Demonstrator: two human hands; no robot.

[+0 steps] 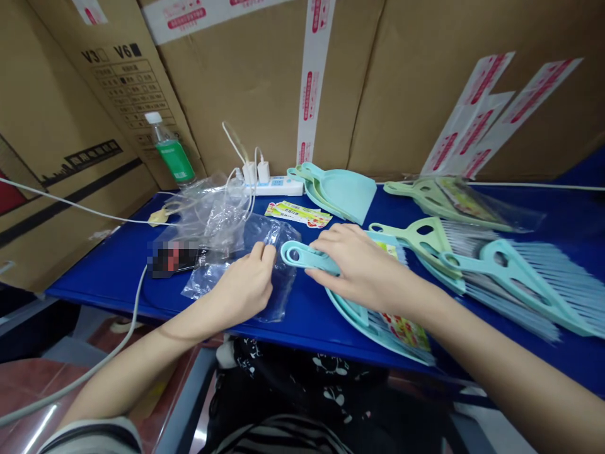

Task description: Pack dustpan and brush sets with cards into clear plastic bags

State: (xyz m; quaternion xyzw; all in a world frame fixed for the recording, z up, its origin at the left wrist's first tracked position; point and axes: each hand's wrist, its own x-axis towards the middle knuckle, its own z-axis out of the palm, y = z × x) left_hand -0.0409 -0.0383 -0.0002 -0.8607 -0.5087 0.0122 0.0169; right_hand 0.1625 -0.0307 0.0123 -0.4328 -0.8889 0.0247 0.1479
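My right hand [352, 261] is wrapped round the handle of a light-blue dustpan and brush set [347, 309], which lies near the table's front edge with a printed card in it. My left hand [248, 284] is closed, its fingertips pinching the edge of a clear plastic bag [283, 293] that lies flat on the table. The bag's mouth points toward the dustpan handle, with a gap between them. To the right lie loose brushes, among them a green brush [425, 236] and a light-blue brush [520, 277].
Behind are stacked dustpans [345, 189], printed cards [300, 214] and a bagged green set [449, 198]. At left are crumpled plastic bags [215, 211], a phone [184, 260], a bottle [172, 154] and a power strip [278, 186] with cables. Cardboard boxes [259, 82] wall the back.
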